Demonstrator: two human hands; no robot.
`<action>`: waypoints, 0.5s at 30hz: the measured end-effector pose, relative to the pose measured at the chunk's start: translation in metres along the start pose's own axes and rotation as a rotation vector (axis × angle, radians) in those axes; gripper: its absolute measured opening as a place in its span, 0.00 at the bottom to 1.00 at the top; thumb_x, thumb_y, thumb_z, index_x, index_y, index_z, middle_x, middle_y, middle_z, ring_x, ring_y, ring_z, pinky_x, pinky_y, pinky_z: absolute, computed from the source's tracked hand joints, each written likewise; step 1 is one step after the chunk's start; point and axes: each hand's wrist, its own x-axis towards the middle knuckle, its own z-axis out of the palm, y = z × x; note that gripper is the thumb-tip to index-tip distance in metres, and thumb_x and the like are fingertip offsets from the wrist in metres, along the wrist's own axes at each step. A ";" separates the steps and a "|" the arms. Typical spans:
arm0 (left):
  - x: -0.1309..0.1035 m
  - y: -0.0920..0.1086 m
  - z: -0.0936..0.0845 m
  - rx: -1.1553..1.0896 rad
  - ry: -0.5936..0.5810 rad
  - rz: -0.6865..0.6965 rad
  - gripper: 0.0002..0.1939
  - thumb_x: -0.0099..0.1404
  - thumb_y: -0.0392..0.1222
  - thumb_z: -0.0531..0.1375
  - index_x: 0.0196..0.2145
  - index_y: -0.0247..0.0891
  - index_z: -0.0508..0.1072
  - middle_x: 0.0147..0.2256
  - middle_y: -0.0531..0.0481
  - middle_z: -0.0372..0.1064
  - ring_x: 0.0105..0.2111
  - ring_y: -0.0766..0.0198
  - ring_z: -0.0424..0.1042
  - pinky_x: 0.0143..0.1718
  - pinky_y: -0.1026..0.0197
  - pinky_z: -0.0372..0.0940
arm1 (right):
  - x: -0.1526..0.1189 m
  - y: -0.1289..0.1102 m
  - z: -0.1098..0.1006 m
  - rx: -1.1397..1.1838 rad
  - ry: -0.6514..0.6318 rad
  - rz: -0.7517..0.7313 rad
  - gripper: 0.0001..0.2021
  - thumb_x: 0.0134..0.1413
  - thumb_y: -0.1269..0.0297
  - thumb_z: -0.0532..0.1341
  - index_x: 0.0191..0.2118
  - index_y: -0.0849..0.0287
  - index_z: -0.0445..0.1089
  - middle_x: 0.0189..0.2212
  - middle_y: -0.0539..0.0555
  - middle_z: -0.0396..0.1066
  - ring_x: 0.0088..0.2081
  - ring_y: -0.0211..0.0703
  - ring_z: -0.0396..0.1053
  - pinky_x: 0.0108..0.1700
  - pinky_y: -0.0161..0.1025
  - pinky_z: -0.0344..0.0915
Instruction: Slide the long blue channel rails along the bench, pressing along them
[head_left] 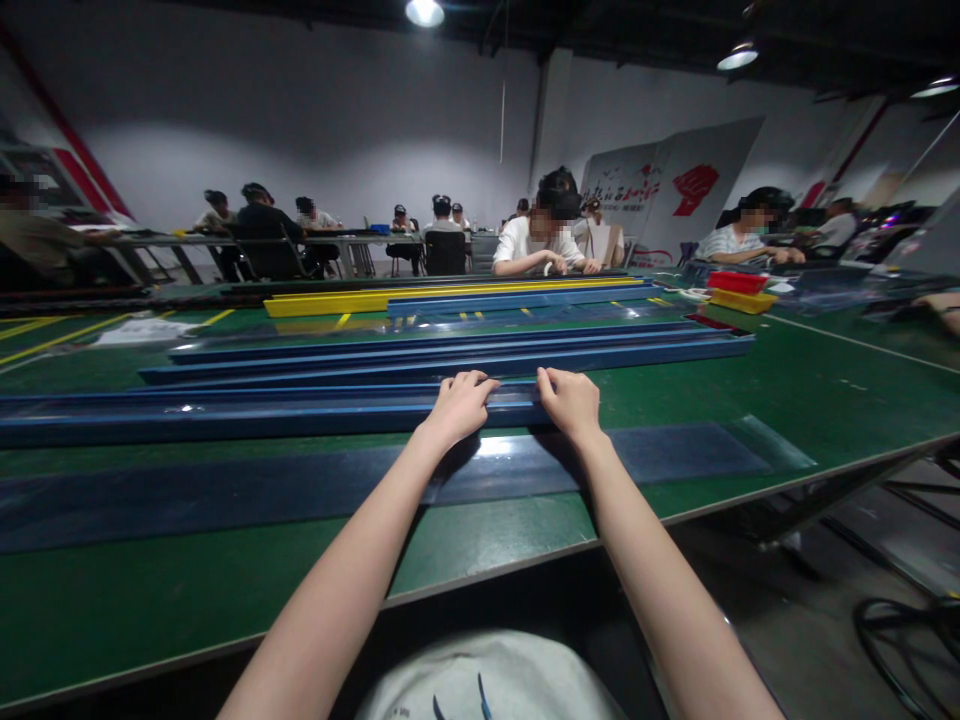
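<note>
A long blue channel strip [360,414] with raised edges lies across the green table in front of me, running off to the left. My left hand [463,405] is wrapped over it, fingers bent onto its inner side and the thumb partly hidden. At the strip's right end, my right hand [571,403] is closed on it with curled fingers; the exact grip is hidden behind the knuckles. Nearer to me, under my wrists, a flat dark strip in clear film [675,450] lies on the table, its clear end spreading to the right.
Beyond are more blue strips [450,362], a yellow strip [322,304], and red and yellow trays [739,292]. A co-worker [551,235] sits opposite; other people work further back. The green table's [480,560] front edge runs close to my body. Black cables lie at the lower right.
</note>
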 end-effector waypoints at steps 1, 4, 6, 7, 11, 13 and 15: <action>0.000 0.000 0.000 -0.003 -0.005 0.002 0.22 0.60 0.31 0.46 0.50 0.43 0.64 0.51 0.47 0.59 0.51 0.57 0.56 0.49 0.52 0.52 | 0.000 0.000 0.000 -0.004 0.001 0.004 0.21 0.58 0.58 0.45 0.25 0.59 0.71 0.27 0.54 0.74 0.27 0.37 0.67 0.27 0.34 0.44; 0.000 -0.001 -0.001 -0.012 -0.021 0.009 0.26 0.56 0.28 0.46 0.51 0.43 0.64 0.52 0.47 0.58 0.51 0.57 0.55 0.50 0.52 0.52 | 0.000 0.000 0.000 -0.014 0.002 0.022 0.21 0.58 0.58 0.45 0.26 0.58 0.72 0.27 0.54 0.74 0.28 0.38 0.67 0.27 0.34 0.44; 0.000 -0.002 -0.001 -0.016 -0.028 0.017 0.27 0.54 0.27 0.46 0.51 0.43 0.64 0.52 0.47 0.58 0.51 0.57 0.55 0.50 0.52 0.51 | 0.001 0.000 0.000 -0.020 -0.002 0.042 0.21 0.58 0.58 0.44 0.27 0.58 0.72 0.27 0.55 0.74 0.28 0.38 0.67 0.27 0.35 0.44; 0.000 -0.002 -0.001 -0.018 -0.029 0.021 0.28 0.53 0.27 0.46 0.51 0.43 0.64 0.52 0.47 0.58 0.51 0.57 0.54 0.50 0.52 0.51 | 0.001 0.000 0.000 -0.024 -0.004 0.055 0.21 0.58 0.58 0.44 0.27 0.58 0.72 0.27 0.55 0.74 0.28 0.38 0.67 0.27 0.35 0.45; 0.000 -0.004 -0.001 -0.027 -0.022 0.036 0.28 0.52 0.26 0.47 0.50 0.43 0.64 0.52 0.48 0.58 0.51 0.57 0.54 0.50 0.52 0.51 | 0.001 -0.001 -0.001 -0.052 -0.014 0.113 0.21 0.58 0.58 0.44 0.28 0.58 0.72 0.27 0.55 0.74 0.28 0.40 0.68 0.27 0.35 0.45; 0.001 -0.005 -0.001 -0.030 -0.020 0.041 0.29 0.51 0.26 0.48 0.49 0.43 0.65 0.52 0.48 0.58 0.51 0.57 0.54 0.50 0.52 0.51 | 0.001 -0.001 -0.002 -0.062 -0.015 0.144 0.21 0.58 0.58 0.44 0.29 0.58 0.72 0.27 0.56 0.74 0.29 0.40 0.68 0.27 0.35 0.45; 0.000 -0.005 -0.002 -0.033 -0.023 0.039 0.29 0.50 0.26 0.48 0.49 0.44 0.65 0.52 0.48 0.58 0.51 0.57 0.54 0.50 0.52 0.51 | 0.002 -0.002 -0.003 -0.066 -0.022 0.175 0.21 0.58 0.58 0.44 0.29 0.58 0.73 0.28 0.57 0.74 0.29 0.40 0.68 0.27 0.35 0.47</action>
